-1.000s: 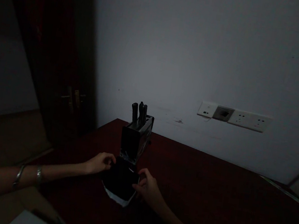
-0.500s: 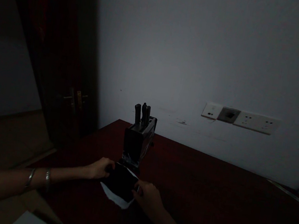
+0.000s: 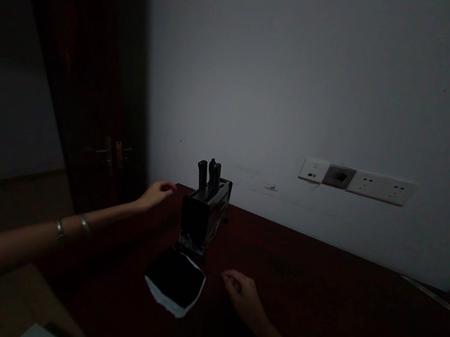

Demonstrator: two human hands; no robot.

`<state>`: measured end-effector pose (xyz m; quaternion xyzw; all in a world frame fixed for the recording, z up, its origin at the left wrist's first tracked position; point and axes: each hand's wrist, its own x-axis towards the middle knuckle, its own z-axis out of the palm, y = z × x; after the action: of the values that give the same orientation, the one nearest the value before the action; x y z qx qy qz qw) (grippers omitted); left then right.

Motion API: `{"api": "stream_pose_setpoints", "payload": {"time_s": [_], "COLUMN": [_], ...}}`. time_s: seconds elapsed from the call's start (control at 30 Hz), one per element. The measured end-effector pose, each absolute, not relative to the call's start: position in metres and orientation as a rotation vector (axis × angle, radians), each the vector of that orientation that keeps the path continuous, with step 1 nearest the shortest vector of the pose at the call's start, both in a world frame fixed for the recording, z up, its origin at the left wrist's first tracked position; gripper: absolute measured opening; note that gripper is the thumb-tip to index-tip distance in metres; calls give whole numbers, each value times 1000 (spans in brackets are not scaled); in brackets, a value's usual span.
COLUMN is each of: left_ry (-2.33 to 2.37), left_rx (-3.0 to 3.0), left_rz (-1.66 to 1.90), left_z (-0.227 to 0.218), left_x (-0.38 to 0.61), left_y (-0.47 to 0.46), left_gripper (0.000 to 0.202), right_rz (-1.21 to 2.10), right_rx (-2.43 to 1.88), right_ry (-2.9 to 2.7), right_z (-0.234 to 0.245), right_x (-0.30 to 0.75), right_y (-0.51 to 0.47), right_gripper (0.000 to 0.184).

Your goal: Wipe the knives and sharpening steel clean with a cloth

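The scene is very dim. A dark knife block [image 3: 204, 214] with three black handles sticking up stands on a dark red table [image 3: 316, 293] near the wall. In front of it lies a flat black sheet with a white edge [image 3: 175, 281]. My left hand [image 3: 156, 193] is raised to the left of the block, fingers loosely curled, holding nothing I can see. My right hand [image 3: 243, 294] rests low on the table to the right of the sheet, fingers loosely apart, empty.
A dark wooden door with a metal handle [image 3: 114, 153] stands at the left. A row of wall sockets [image 3: 357, 180] sits on the white wall behind the table. A pale object [image 3: 38, 335] shows at the bottom left edge.
Both hands have let go of the black sheet, which now lies flat. My left hand has risen toward the left side of the knife block; my right hand has drawn back to the right.
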<state>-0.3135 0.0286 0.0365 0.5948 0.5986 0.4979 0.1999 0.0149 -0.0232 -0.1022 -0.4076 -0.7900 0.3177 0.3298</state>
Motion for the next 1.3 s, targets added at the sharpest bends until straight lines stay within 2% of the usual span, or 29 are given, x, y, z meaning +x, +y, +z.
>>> {"api": "stream_pose_setpoints", "payload": {"time_s": [0.1,0.2,0.5,0.67,0.87,1.3], "left_ry": [1576,1447,1089,1105,1160,1270], "left_rx": [1654,1653,1646,1630,1582,1658], "left_rz": [1486,1519,1432,1410,1432,1389], "left_z": [82,107,85,73,65,71], "left_x": [-315,-313,-283,-264,-256,-259], "left_y": [49,60,69,76,82,84], "left_gripper": [21,31,54,52,55,41], "right_rz": [866,843,963,1028,999,997], "right_rx": [-1095,-1124,-1225,-1255,-1239,-1252], "right_ry": [-1999,-1955,-1810,-1740,-1767,-1770], "right_z": [-106,-112,-134,-132,-127,-129], "right_x": [40,67,124,123,122,122], "right_y": [-14,-9,-15,-17,-18,-18], "right_gripper": [35,35,40,46,41,39]}}
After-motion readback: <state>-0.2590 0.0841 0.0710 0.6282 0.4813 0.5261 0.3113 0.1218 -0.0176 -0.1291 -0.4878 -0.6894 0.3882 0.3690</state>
